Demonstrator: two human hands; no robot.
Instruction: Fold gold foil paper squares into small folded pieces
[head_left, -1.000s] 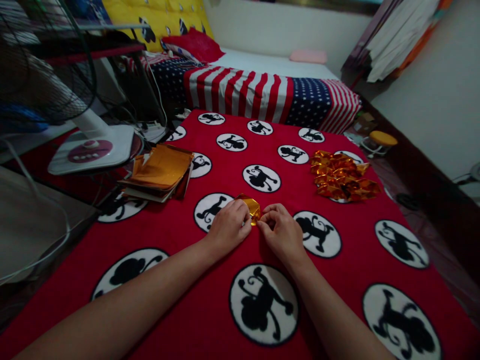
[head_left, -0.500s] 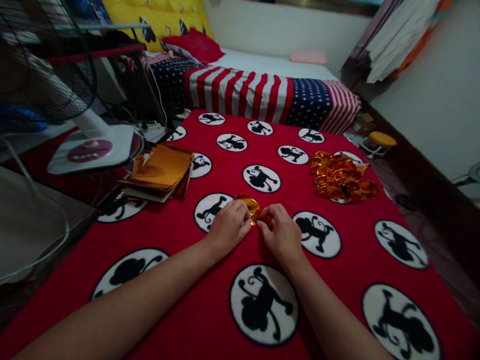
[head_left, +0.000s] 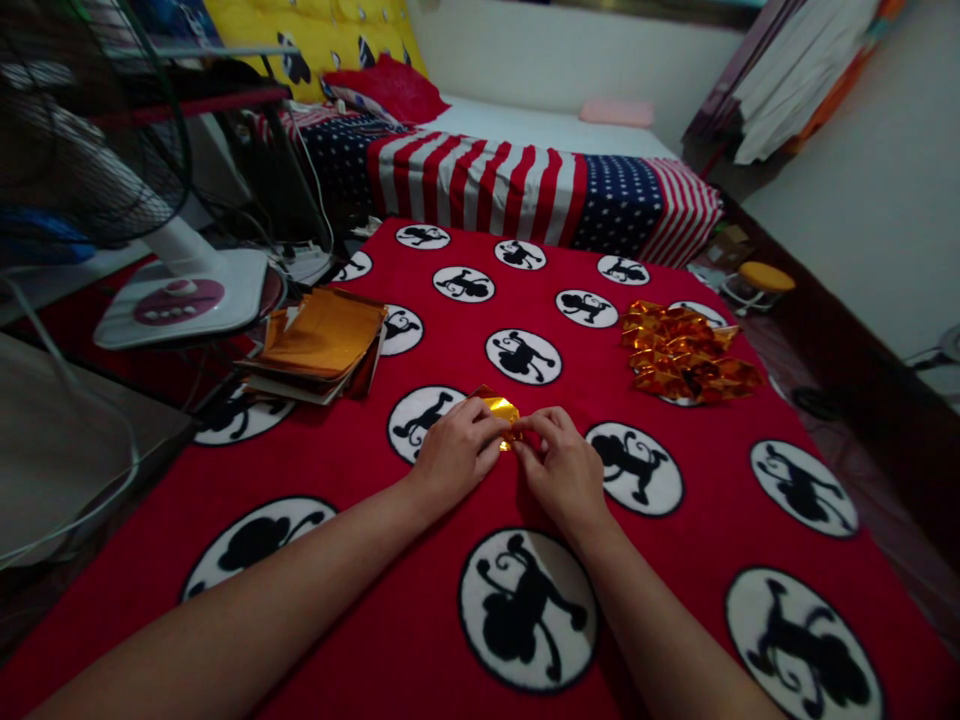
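Note:
A small folded piece of gold foil paper point(head_left: 499, 408) lies on the red blanket point(head_left: 420, 610) with black monkey circles. My left hand point(head_left: 454, 455) pinches its left side with curled fingers. My right hand point(head_left: 559, 465) presses its right edge, fingertips bent onto the foil. Both hands meet over the piece and hide most of it. A stack of flat gold foil sheets point(head_left: 319, 340) rests at the blanket's left edge. A heap of folded gold foil pieces point(head_left: 686, 352) sits at the far right.
A standing fan point(head_left: 97, 180) with a white base point(head_left: 184, 297) is at the left, with cables beside it. A bed with a stars-and-stripes cover point(head_left: 525, 185) stands behind the blanket. A small yellow stool point(head_left: 765, 277) is at the right by the wall.
The fingertips of both hands have closed in over the gold piece, covering more of it. The arms have stayed in place.

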